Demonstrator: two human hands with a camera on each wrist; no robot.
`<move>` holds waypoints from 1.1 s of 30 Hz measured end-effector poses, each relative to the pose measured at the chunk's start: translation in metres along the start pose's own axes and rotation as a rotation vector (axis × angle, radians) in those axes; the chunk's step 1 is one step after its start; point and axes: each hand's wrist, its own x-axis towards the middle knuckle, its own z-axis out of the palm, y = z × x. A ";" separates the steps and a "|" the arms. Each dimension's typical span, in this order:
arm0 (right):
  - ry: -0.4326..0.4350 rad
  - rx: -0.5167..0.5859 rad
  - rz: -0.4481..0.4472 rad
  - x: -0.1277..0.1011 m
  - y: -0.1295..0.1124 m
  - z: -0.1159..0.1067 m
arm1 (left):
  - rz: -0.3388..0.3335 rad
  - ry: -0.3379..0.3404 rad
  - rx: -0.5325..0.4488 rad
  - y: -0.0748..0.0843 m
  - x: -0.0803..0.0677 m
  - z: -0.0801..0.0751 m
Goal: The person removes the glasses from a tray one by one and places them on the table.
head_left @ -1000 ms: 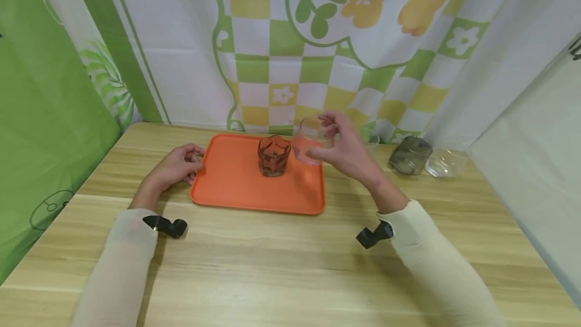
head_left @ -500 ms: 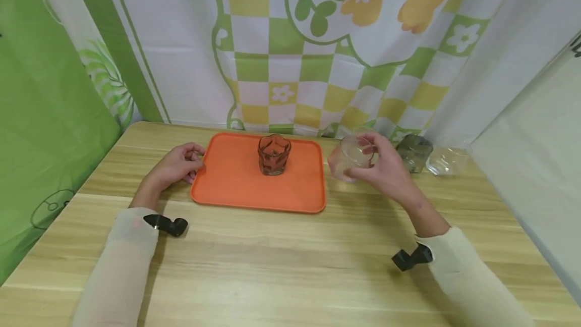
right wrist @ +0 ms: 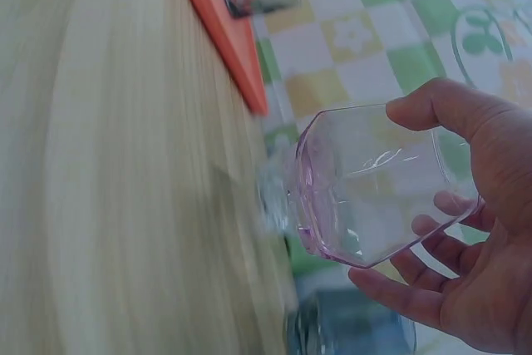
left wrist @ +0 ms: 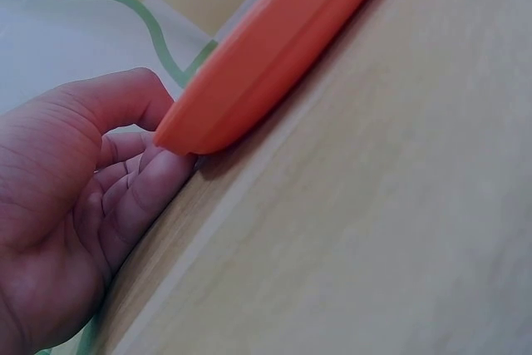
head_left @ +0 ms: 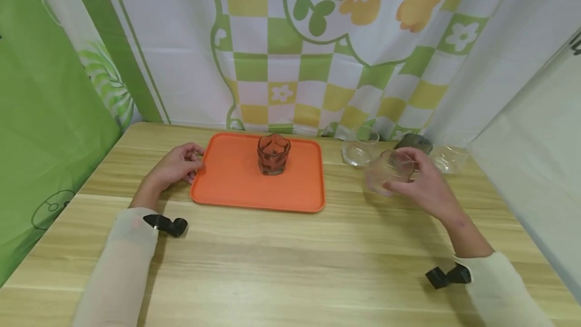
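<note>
My left hand (head_left: pixel 176 166) holds the left edge of an orange tray (head_left: pixel 236 188), with the thumb at the rim and the fingers low beside it in the left wrist view. On the tray stands a dark, wavy-rimmed drinking glass (head_left: pixel 274 155). My right hand (head_left: pixel 428 185) grips a clear, pink-tinted drinking glass (right wrist: pixel 366 193) between thumb and fingers. That glass is held above the table, right of the tray, with its pinkish base turned toward the tabletop in the right wrist view.
Behind the right hand, along the back of the table (head_left: pixel 272 266), stand a clear glass (head_left: pixel 355 154), a grey glass (head_left: pixel 415 141) and another clear glass (head_left: pixel 447 161). A patterned curtain (head_left: pixel 281 69) hangs at the back edge. A pale wall (head_left: pixel 540 140) borders the right side.
My right hand has carried the pink-tinted glass from over the tray's right end rightward and toward me, past the back clear glass. The left hand, tray and dark glass stay put.
</note>
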 end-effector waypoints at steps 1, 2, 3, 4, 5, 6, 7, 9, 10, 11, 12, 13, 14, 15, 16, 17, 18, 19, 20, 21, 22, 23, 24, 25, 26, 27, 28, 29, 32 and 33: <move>0.004 -0.004 0.010 -0.002 0.005 -0.003 | 0.000 0.002 0.001 0.000 0.000 0.000; 0.008 -0.003 0.022 -0.004 0.009 -0.006 | -0.001 0.004 0.003 0.000 0.000 -0.001; 0.011 -0.006 0.031 -0.005 0.013 -0.009 | -0.002 0.005 0.005 0.000 0.000 -0.001; 0.015 -0.007 0.040 -0.007 0.018 -0.012 | -0.001 0.004 0.007 -0.001 0.000 -0.001; 0.020 -0.009 0.048 -0.008 0.022 -0.015 | 0.000 0.003 0.007 0.000 0.000 -0.001; 0.021 -0.008 0.056 -0.009 0.026 -0.017 | 0.000 0.003 0.009 0.000 0.000 -0.001; 0.020 -0.012 0.064 -0.010 0.029 -0.020 | 0.000 0.003 0.009 0.000 0.000 -0.001; 0.017 -0.015 0.084 -0.012 0.035 -0.025 | 0.003 0.002 0.009 0.000 -0.001 -0.001; 0.017 -0.013 0.094 -0.013 0.039 -0.028 | 0.004 0.002 0.009 0.000 -0.001 0.000; 0.018 -0.010 0.106 -0.013 0.042 -0.030 | 0.006 0.002 0.009 0.001 -0.001 0.000; 0.022 -0.010 0.116 -0.014 0.045 -0.033 | 0.008 0.003 0.009 0.001 -0.001 0.000; 0.030 -0.009 0.125 -0.015 0.048 -0.035 | 0.009 0.003 0.008 0.001 -0.001 0.000; 0.042 -0.005 0.133 -0.016 0.052 -0.038 | 0.010 0.003 0.007 0.001 -0.001 0.000; 0.055 -0.006 0.139 -0.017 0.056 -0.040 | 0.009 0.001 0.007 0.001 -0.001 0.000; 0.067 -0.005 0.143 -0.018 0.059 -0.043 | 0.008 0.001 0.007 0.001 -0.001 0.000; 0.082 -0.004 0.145 -0.019 0.063 -0.045 | 0.006 0.001 0.007 0.001 -0.001 0.000; 0.093 -0.006 0.146 -0.019 0.067 -0.047 | 0.003 0.002 0.007 0.000 -0.001 0.000; 0.102 -0.002 0.150 -0.020 0.071 -0.049 | 0.001 0.002 0.007 0.000 -0.001 0.000; 0.106 -0.002 0.156 -0.020 0.074 -0.051 | -0.001 0.003 0.007 0.000 -0.001 0.000; 0.104 -0.004 0.164 -0.020 0.077 -0.053 | -0.003 0.003 0.007 0.000 -0.001 0.000; 0.100 -0.006 0.176 -0.020 0.080 -0.054 | -0.005 0.005 0.008 0.000 -0.001 0.000; 0.096 -0.011 0.190 -0.020 0.083 -0.056 | -0.006 0.005 0.009 0.000 -0.001 0.000; 0.089 -0.014 0.203 -0.020 0.085 -0.057 | -0.005 0.004 0.009 0.000 -0.001 0.000; 0.084 -0.017 0.216 -0.020 0.087 -0.058 | -0.005 0.003 0.010 0.001 -0.001 0.000; 0.078 -0.023 0.226 -0.020 0.089 -0.059 | -0.005 0.002 0.010 0.001 -0.002 0.000; 0.076 -0.025 0.232 -0.020 0.091 -0.060 | -0.004 0.002 0.011 0.001 -0.002 0.000; 0.076 -0.028 0.237 -0.019 0.092 -0.061 | -0.004 0.003 0.012 0.002 -0.002 0.000; 0.077 -0.027 0.238 -0.019 0.094 -0.061 | -0.004 0.004 0.012 0.002 -0.002 0.001; 0.073 -0.027 0.240 -0.019 0.098 -0.062 | -0.002 0.003 0.012 0.004 -0.003 0.001; 0.069 -0.025 0.243 -0.019 0.100 -0.062 | -0.002 0.002 0.013 0.004 -0.003 0.002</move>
